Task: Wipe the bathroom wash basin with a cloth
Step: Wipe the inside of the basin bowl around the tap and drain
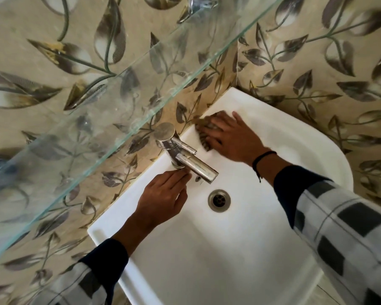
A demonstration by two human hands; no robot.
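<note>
While the right hand [227,137] presses the cloth [204,142] flat on the back ledge of the wash basin [207,249], just right of the tap [194,161] and tight to the wall edge, the step in hand reads as wiping the rear rim, right side. That hand's fingers are straight and spread wide over the cloth, palm down, not curled round it; motion blur softens the fingertips. Cloth: small, bunched, dark, with a striped or ribbed weave, mostly hidden under the hand, only its left fringe showing. Left hand [163,192] lies flat on the back ledge on the tap's other side, fingers straight and close together, tips touching the tap base; it holds nothing and looks like a brace. Basin: white glazed ceramic, smooth and glossy, squared back corners, curved outer rim, shallow bowl sloping to a round metal drain [219,200] near the centre. There is a faint yellowish tint on the ledge toward the back right corner. Tap: dulled chrome, cylindrical spout angled over the bowl, disc-topped lever. Glass shelf [97,106], greenish edge, crosses above on a diagonal. Wall tiles [317,62]: beige, leaf print. Judgement: early to midway; whether the bowl and front rim are done, cannot tell. The next move likely calls for sliding the cloth along the ledge to the back right corner or round the tap base under flat pressure. The tight gap behind the tap would need a fingertip pinch on the cloth, with the left hand moved clear.
</note>
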